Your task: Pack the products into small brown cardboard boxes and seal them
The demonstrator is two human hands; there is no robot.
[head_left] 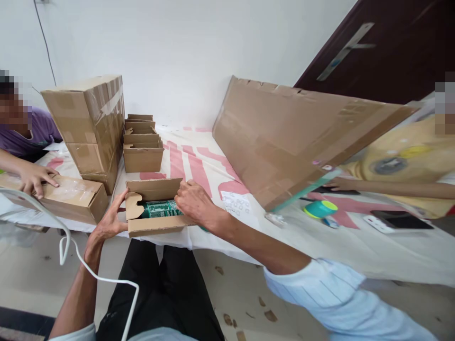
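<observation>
An open cardboard box [154, 230] lies at the table's near edge in front of me. Inside is a green item [161, 209] with fine white markings, partly covered by the box walls and my right hand. At the box's left end, where a notched flap is folded inward, my left hand [109, 219] grips the outside with thumb and fingers. My right hand [196, 202] is closed at the opposite end, its curled fingers on the box's edge. That hand hides the right-end flap.
Large taped cartons [88, 123] and several small open boxes [144, 156] stand behind. A co-worker's hand [37, 179] rests on a long box [76, 196] at left. A big cardboard sheet [295, 137] leans at right, near a phone [405, 219]. A white cable [95, 274] crosses the foreground.
</observation>
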